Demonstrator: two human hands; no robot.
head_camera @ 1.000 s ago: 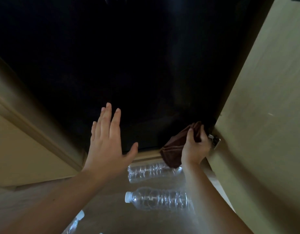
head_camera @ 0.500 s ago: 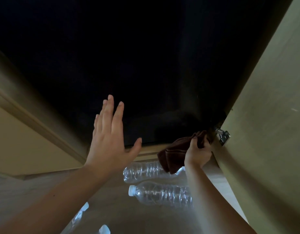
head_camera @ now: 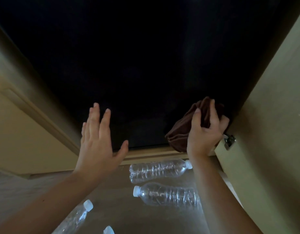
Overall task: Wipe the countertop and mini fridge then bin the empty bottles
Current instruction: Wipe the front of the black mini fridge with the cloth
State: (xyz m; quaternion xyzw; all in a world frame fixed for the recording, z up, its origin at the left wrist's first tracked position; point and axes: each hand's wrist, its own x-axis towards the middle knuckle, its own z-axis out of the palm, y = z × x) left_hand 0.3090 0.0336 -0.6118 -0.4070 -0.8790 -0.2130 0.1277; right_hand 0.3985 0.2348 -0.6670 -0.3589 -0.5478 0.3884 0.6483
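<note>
A left hand (head_camera: 98, 146) is reaching up, fingers straight and spread, open toward the dark front of a mini fridge (head_camera: 145, 65). One clear plastic bottle (head_camera: 76, 217) is lying on the floor (head_camera: 112, 200) beside the left forearm, with two more bottles (head_camera: 157, 169) (head_camera: 167, 195) on their sides near the fridge's bottom edge. A right hand (head_camera: 205, 132) is gripping a bunched brown cloth (head_camera: 179, 134) at the fridge's lower right corner, beside a pale wooden panel (head_camera: 272, 115).
</note>
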